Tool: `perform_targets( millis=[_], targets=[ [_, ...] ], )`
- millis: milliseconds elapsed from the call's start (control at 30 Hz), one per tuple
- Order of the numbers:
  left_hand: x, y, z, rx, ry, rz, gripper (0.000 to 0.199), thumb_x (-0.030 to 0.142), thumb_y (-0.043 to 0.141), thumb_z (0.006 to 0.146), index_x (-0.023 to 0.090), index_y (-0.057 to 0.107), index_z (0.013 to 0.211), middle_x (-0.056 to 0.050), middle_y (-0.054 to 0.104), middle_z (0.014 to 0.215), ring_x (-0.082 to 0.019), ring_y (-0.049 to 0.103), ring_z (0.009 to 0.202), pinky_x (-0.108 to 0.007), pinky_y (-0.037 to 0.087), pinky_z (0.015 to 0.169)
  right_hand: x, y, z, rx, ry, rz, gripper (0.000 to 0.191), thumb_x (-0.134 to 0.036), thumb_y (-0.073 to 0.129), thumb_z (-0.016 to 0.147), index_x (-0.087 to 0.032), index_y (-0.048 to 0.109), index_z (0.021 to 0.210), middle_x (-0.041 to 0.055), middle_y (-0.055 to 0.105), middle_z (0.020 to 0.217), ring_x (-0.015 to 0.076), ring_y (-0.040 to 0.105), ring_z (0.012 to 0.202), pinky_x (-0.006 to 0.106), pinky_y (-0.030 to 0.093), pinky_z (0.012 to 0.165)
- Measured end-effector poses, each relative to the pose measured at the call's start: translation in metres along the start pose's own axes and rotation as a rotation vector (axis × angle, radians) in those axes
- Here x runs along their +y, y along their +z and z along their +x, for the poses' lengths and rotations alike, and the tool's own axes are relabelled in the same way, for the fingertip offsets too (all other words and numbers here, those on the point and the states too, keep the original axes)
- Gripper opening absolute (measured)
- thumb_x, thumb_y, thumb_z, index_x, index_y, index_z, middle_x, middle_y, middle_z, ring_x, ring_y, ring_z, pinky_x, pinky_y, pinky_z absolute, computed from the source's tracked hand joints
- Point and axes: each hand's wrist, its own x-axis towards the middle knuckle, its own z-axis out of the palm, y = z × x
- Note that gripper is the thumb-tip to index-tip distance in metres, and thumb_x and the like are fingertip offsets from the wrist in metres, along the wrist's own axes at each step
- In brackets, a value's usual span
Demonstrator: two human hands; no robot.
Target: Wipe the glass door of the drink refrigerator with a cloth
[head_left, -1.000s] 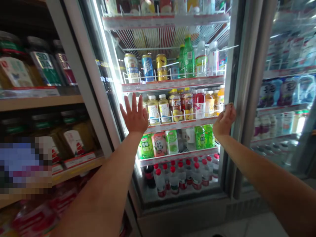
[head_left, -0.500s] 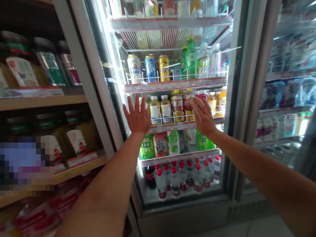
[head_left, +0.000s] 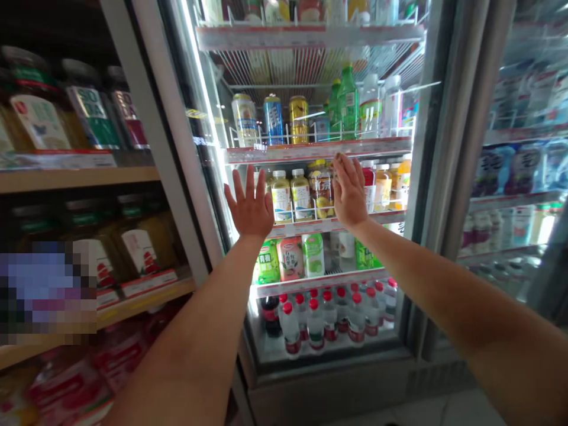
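Observation:
My left hand (head_left: 251, 212) is raised with its fingers spread, in front of the left side of a glass-fronted drinks fridge (head_left: 339, 370). My right hand (head_left: 351, 195) is raised too, its fingers straight and close together, and holds nothing. Whether either palm touches the glass I cannot tell. Between the hands stand pale yellow bottles with white caps (head_left: 280, 198) and a brown tea bottle (head_left: 321, 186) on the middle shelf. Orange juice bottles (head_left: 403, 177) are to the right of my right hand, which covers part of that row.
Above are drink cans (head_left: 299, 120) and green bottles (head_left: 348, 103); below, green cartons (head_left: 313, 255) and red-capped water bottles (head_left: 315, 325). A wooden shelf (head_left: 80, 179) with dark-capped bottles (head_left: 39, 109) flanks the fridge on the left. Another glass-fronted fridge (head_left: 510, 198) stands on the right.
My right hand has moved left, closer to my left hand, and now covers a tea bottle. My left hand has barely moved, its fingers still spread.

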Motion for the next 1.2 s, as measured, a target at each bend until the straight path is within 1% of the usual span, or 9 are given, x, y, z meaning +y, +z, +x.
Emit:
perform_targets(
  millis=[67, 200, 267, 400, 600, 700, 833, 1000, 1200],
  targets=[
    [0.0, -0.001, 0.0, -0.007, -0.004, -0.007, 0.057, 0.03, 0.043, 0.102, 0.024, 0.038, 0.159, -0.003, 0.025, 0.168, -0.026, 0.0, 0.159, -0.056, -0.004, 0.13, -0.01, 0.006, -0.004, -0.039, -0.065, 0.017, 0.067, -0.019, 0.032, 0.107, -0.041, 0.005, 0.163, -0.0033, 0.031, 0.167, 0.0285, 0.016, 0.158, 0.058, 0.027, 0.128],
    [0.0, -0.001, 0.0, -0.003, 0.008, 0.002, 0.056, 0.031, 0.042, 0.103, 0.023, 0.038, 0.159, -0.003, 0.024, 0.169, -0.027, 0.0, 0.159, -0.057, -0.004, 0.13, -0.025, 0.013, -0.017, -0.265, -0.337, 0.1, 0.073, -0.014, 0.04, 0.104, -0.043, 0.009, 0.163, -0.0044, 0.041, 0.163, 0.0226, 0.023, 0.157, 0.052, 0.032, 0.127],
    [0.0, 0.0, 0.0, 0.0, 0.007, 0.011, 0.056, 0.03, 0.042, 0.103, 0.023, 0.038, 0.159, -0.003, 0.024, 0.169, -0.027, 0.001, 0.159, -0.057, -0.004, 0.13, -0.028, 0.015, -0.009, -0.266, -0.297, 0.107, 0.07, -0.015, 0.041, 0.104, -0.044, 0.015, 0.162, -0.0058, 0.041, 0.162, 0.0227, 0.025, 0.156, 0.053, 0.031, 0.128],
    [-0.001, 0.0, -0.001, 0.002, 0.009, 0.015, 0.057, 0.03, 0.041, 0.104, 0.023, 0.036, 0.16, -0.003, 0.023, 0.169, -0.027, 0.001, 0.159, -0.058, -0.003, 0.129, -0.036, 0.02, 0.006, -0.142, -0.134, 0.102, 0.067, -0.015, 0.039, 0.104, -0.044, 0.02, 0.161, -0.0074, 0.037, 0.164, 0.0251, 0.021, 0.158, 0.055, 0.026, 0.129],
    [-0.002, 0.001, 0.0, 0.004, 0.02, 0.027, 0.056, 0.03, 0.041, 0.104, 0.022, 0.038, 0.159, -0.005, 0.024, 0.168, -0.027, 0.001, 0.159, -0.059, -0.002, 0.129, -0.051, 0.026, -0.019, -0.379, -0.502, 0.145, 0.063, -0.01, 0.042, 0.101, -0.033, 0.035, 0.159, -0.0025, 0.045, 0.16, 0.0204, 0.022, 0.157, 0.049, 0.029, 0.128],
    [-0.002, 0.001, 0.0, -0.003, 0.014, 0.003, 0.057, 0.029, 0.042, 0.103, 0.023, 0.037, 0.159, -0.004, 0.023, 0.169, -0.027, 0.0, 0.159, -0.06, -0.003, 0.129, -0.051, 0.029, -0.004, -0.308, -0.419, 0.102, 0.057, -0.012, 0.041, 0.103, -0.031, 0.04, 0.157, -0.0022, 0.042, 0.162, 0.02, 0.021, 0.157, 0.048, 0.026, 0.13],
    [-0.002, 0.0, -0.001, 0.001, 0.017, -0.009, 0.056, 0.031, 0.039, 0.104, 0.023, 0.036, 0.159, -0.003, 0.023, 0.169, -0.027, 0.0, 0.159, -0.057, -0.004, 0.129, -0.057, 0.035, 0.013, -0.145, -0.255, 0.086, 0.061, -0.014, 0.038, 0.104, -0.032, 0.027, 0.162, -0.0008, 0.04, 0.164, 0.0202, 0.017, 0.158, 0.048, 0.025, 0.13],
    [-0.007, -0.001, -0.001, -0.011, 0.046, -0.003, 0.055, 0.037, 0.033, 0.106, 0.019, 0.04, 0.157, -0.005, 0.026, 0.168, -0.029, 0.002, 0.159, -0.058, -0.002, 0.129, -0.075, 0.04, -0.006, -0.27, -0.385, 0.177, 0.08, -0.009, 0.037, 0.102, -0.035, -0.007, 0.163, -0.0018, 0.039, 0.164, 0.0181, 0.02, 0.158, 0.047, 0.028, 0.13],
    [-0.013, -0.004, -0.004, 0.006, 0.09, -0.03, 0.065, 0.056, 0.039, 0.102, 0.022, 0.04, 0.158, -0.006, 0.03, 0.167, -0.029, 0.003, 0.159, -0.054, -0.005, 0.13, -0.1, 0.05, 0.002, -0.273, -0.241, 0.269, 0.076, -0.012, 0.033, 0.104, -0.028, -0.011, 0.163, 0.0037, 0.031, 0.168, 0.0181, 0.016, 0.158, 0.045, 0.027, 0.13]
  ],
)
